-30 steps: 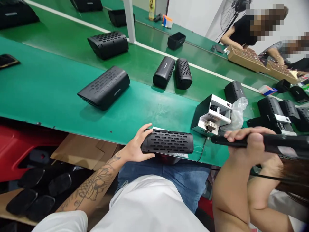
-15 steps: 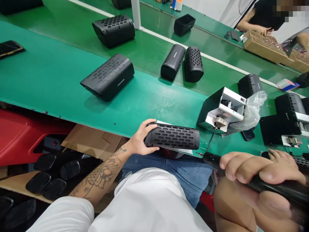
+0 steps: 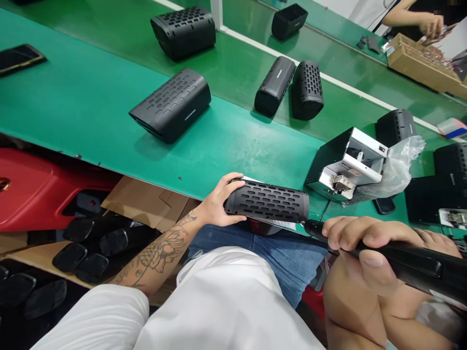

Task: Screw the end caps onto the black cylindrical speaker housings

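Observation:
My left hand [image 3: 224, 201] grips one end of a black speaker housing [image 3: 272, 200] with a slotted grille facing up. The housing lies at the table's front edge, partly over a pale sheet. In my right hand [image 3: 361, 238] is a black electric screwdriver [image 3: 408, 257], fingers wrapped round its body. Its tip points left and meets, or nearly meets, the lower right corner of the housing; whether they touch I cannot tell. A screw feeder [image 3: 346, 167] with a silver front stands just beyond the screwdriver.
More speaker housings [image 3: 173, 104] stand on the green table [image 3: 91, 112]. A phone [image 3: 22, 58] lies far left. Below left are a red chair [image 3: 25, 189] and black parts in cartons. A clear plastic bag [image 3: 397, 165] hangs by the feeder. Across the table a person's hands [image 3: 430, 24] work over a cardboard box [image 3: 419, 63].
The screwdriver has moved left and up, its tip now at the housing's right corner. My left hand still holds the housing. The whole view has shifted slightly.

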`<state>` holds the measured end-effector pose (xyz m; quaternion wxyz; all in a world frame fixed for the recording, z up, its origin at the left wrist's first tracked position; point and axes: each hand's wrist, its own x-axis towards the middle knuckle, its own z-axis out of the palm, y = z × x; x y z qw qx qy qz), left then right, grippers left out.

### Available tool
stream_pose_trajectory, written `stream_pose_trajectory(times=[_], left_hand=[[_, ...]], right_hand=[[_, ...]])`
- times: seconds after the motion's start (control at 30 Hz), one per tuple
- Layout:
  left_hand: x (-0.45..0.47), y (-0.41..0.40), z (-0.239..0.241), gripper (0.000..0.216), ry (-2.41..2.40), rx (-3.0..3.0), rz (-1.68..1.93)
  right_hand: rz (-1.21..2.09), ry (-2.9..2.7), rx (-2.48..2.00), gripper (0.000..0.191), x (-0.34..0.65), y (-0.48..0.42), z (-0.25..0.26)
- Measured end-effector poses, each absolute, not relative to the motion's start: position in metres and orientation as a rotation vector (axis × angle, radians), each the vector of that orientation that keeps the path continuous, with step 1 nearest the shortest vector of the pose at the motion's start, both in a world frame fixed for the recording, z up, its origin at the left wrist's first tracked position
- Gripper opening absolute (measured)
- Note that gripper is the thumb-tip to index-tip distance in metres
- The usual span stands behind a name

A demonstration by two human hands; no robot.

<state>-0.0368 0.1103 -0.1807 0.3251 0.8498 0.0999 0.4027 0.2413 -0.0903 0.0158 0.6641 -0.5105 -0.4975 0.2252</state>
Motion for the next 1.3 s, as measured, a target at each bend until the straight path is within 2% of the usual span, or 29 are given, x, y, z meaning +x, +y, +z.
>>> stream_pose_trajectory(times=[0.3,0.8,0.93,1.0,1.17,1.3], left_hand=[[-0.036,0.109,-0.181,0.119,0.251,2.199,1.050],[-0.035,0.112,-0.177,0.119,0.262,2.264,1.000],[-0.035,0.112,-0.177,0.119,0.263,2.289,1.022],[-0.035,0.112,-0.178,0.119,0.258,2.297,1.036],[-0.034,0.110,-0.182,0.121,0.276,2.288,1.030],[-0.033,0.109,-0.184,0.125,0.258,2.278,1.025]], right_hand=[[0.642,-1.272,-0.909,0.013,0.260,-0.064,0.002],[0.633,-1.291,-0.984,0.022,0.245,-0.079,-0.006],[0.610,-1.264,-0.987,0.014,0.260,-0.084,0.006],[0.485,-1.219,-0.962,0.013,0.283,-0.079,0.012],[-0.217,-0.799,-1.080,0.020,0.355,-0.035,0.003],[-0.208,-0.739,-1.135,0.026,0.376,-0.007,-0.020]])
